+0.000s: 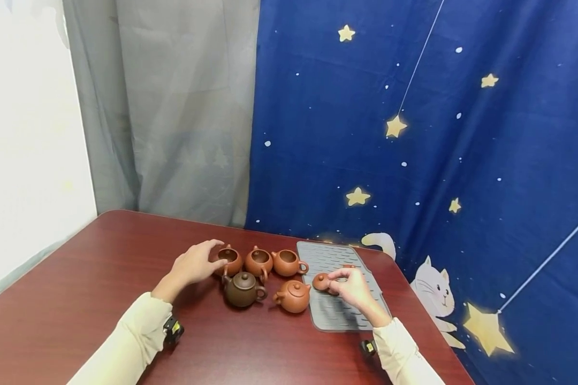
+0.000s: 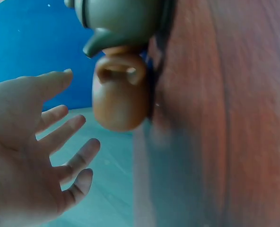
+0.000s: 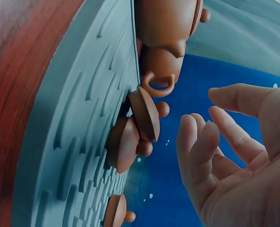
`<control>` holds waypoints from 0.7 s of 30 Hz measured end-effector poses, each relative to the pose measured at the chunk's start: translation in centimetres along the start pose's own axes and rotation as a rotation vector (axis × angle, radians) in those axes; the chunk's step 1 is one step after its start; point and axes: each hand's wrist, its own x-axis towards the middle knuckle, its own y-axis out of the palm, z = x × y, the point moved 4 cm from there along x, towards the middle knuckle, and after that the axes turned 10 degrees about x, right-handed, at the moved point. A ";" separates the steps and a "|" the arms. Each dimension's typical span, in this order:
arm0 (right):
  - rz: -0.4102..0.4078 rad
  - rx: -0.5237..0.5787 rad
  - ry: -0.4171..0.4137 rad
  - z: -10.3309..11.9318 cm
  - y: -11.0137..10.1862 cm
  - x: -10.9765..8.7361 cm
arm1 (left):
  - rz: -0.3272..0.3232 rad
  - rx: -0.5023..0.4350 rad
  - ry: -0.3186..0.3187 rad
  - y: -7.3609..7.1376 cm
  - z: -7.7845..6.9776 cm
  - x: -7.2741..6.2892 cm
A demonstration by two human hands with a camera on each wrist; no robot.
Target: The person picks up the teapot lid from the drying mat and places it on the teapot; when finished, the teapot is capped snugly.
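In the head view my left hand (image 1: 195, 262) is spread beside the leftmost lidless clay teapot (image 1: 235, 264). The left wrist view shows its fingers apart, with nothing in them. My right hand (image 1: 354, 289) hovers over the grey ridged mat (image 1: 325, 315), close to a round clay teapot lid (image 1: 320, 282). From the right wrist, a gap shows between its bent, empty fingers and the lids. One lid (image 3: 144, 113) leans on a second lid (image 3: 122, 144), and a third lid (image 3: 115, 211) lies farther along the mat.
Two more lidless clay teapots (image 1: 258, 263) (image 1: 287, 265) continue the back row. In front stand a dark brown lidded teapot (image 1: 240, 295) and a reddish lidded teapot (image 1: 294, 300), the latter at the mat's left edge. All rest on a red-brown wooden table (image 1: 221, 347); curtains (image 1: 318, 133) hang behind.
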 end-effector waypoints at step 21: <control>0.014 -0.225 -0.021 -0.3 1.9 2.7 | 0.120 -0.031 -0.045 2.1 1.5 0.2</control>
